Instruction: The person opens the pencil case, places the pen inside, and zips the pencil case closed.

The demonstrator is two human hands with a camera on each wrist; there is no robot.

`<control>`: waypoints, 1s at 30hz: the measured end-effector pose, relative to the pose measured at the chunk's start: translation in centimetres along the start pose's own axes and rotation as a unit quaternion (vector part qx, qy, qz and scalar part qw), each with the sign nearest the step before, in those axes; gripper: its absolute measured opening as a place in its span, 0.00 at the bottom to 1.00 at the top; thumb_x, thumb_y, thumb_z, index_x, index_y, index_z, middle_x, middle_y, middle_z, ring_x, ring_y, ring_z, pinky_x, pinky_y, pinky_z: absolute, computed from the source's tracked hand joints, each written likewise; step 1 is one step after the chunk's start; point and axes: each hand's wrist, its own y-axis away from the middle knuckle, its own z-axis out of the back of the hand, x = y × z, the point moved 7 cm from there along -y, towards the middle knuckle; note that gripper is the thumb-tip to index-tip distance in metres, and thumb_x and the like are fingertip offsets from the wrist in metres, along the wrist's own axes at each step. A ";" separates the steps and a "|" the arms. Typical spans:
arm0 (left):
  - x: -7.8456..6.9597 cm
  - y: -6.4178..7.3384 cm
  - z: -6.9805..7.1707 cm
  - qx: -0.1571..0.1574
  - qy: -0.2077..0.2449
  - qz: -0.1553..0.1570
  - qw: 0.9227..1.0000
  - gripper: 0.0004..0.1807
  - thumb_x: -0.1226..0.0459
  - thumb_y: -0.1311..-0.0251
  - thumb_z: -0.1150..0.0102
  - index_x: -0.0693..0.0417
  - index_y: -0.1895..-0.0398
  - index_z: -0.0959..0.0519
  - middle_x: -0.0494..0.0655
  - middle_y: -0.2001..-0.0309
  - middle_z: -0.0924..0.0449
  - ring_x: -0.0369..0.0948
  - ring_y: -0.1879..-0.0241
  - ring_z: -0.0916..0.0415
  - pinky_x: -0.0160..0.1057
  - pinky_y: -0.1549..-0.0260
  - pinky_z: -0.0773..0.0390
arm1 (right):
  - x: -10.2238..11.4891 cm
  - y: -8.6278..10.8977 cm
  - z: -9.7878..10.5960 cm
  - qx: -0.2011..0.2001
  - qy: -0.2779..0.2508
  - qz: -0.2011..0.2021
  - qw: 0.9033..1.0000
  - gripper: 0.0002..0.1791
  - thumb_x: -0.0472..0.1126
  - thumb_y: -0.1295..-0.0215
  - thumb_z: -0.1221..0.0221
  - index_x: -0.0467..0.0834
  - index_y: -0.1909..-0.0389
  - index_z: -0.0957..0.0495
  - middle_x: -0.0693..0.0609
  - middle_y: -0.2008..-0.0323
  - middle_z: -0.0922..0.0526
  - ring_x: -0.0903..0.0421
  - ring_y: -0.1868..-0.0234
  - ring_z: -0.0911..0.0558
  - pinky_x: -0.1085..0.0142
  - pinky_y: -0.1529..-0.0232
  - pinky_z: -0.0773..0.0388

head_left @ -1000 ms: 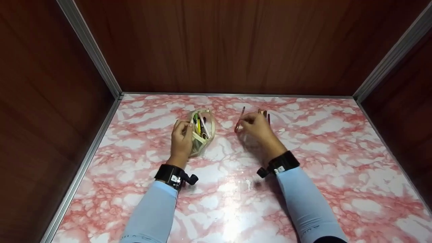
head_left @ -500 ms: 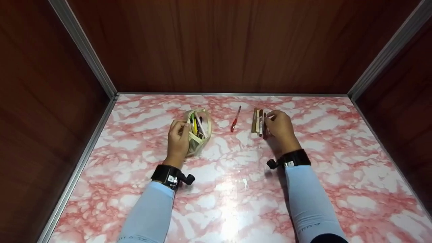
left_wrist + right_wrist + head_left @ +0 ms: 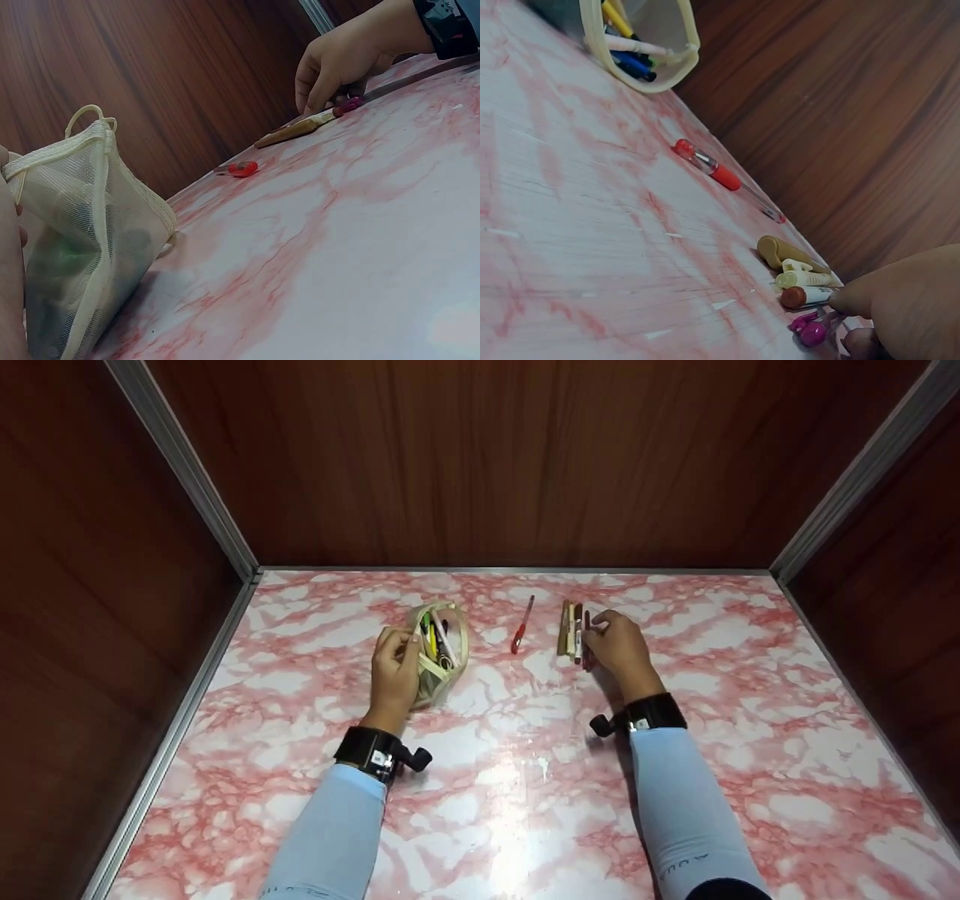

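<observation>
My left hand (image 3: 394, 671) grips the near-left side of a cream mesh pencil case (image 3: 441, 686), which stands with its mouth spread and several pens (image 3: 634, 64) inside. On the right, my right hand (image 3: 621, 649) pinches a slim pen with a magenta end (image 3: 812, 330) between thumb and fingers, low at the tabletop. Beside that pen lie a brown-capped marker (image 3: 796, 298), a cream pen with a clip (image 3: 799, 279) and a tan marker (image 3: 780, 251), side by side. A red pen with a clear barrel (image 3: 523, 626) lies apart, between the case and this row.
The pink-and-white marbled tabletop (image 3: 480, 750) carries everything. Dark wood panels (image 3: 480, 465) enclose its back and both sides, with grey metal strips along the edges (image 3: 517, 571). A small scissors-like loop (image 3: 446, 661) shows in the case's mouth.
My right hand has let go of the red pen, leaving it on the table, and moved right to the row of pens. My left hand has stayed on the case.
</observation>
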 end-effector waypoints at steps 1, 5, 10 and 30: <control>0.0 0.0 0.0 0.001 -0.002 0.000 1.000 0.10 0.69 0.21 0.37 0.66 0.63 0.17 0.56 0.50 0.17 0.50 0.44 0.17 0.35 0.42 0.18 | 0.0 0.0 0.0 0.001 0.000 0.000 1.000 0.21 0.43 0.20 0.35 0.33 0.35 0.18 0.34 0.55 0.09 0.40 0.59 0.10 0.45 0.49 0.15; -0.1 0.1 -0.1 0.005 -0.006 0.007 1.000 0.10 0.68 0.20 0.38 0.66 0.62 0.17 0.58 0.50 0.18 0.48 0.44 0.18 0.35 0.42 0.17 | 0.0 0.1 0.0 0.011 0.001 -0.004 1.000 0.21 0.39 0.21 0.38 0.34 0.34 0.18 0.34 0.55 0.09 0.38 0.58 0.09 0.42 0.44 0.15; 0.0 0.1 -0.1 0.007 -0.006 0.013 1.000 0.09 0.68 0.20 0.38 0.66 0.60 0.16 0.57 0.50 0.19 0.45 0.46 0.19 0.35 0.44 0.16 | 0.2 0.0 -0.1 0.019 0.013 0.007 1.000 0.19 0.38 0.23 0.41 0.34 0.37 0.17 0.33 0.53 0.08 0.33 0.52 0.09 0.39 0.36 0.17; 0.3 0.1 -0.1 0.009 -0.005 0.020 1.000 0.09 0.68 0.19 0.39 0.64 0.62 0.17 0.54 0.51 0.20 0.39 0.49 0.20 0.32 0.46 0.17 | 1.0 0.2 -0.2 0.029 0.044 0.040 0.998 0.12 0.37 0.21 0.39 0.35 0.45 0.15 0.42 0.66 0.12 0.37 0.57 0.11 0.42 0.44 0.17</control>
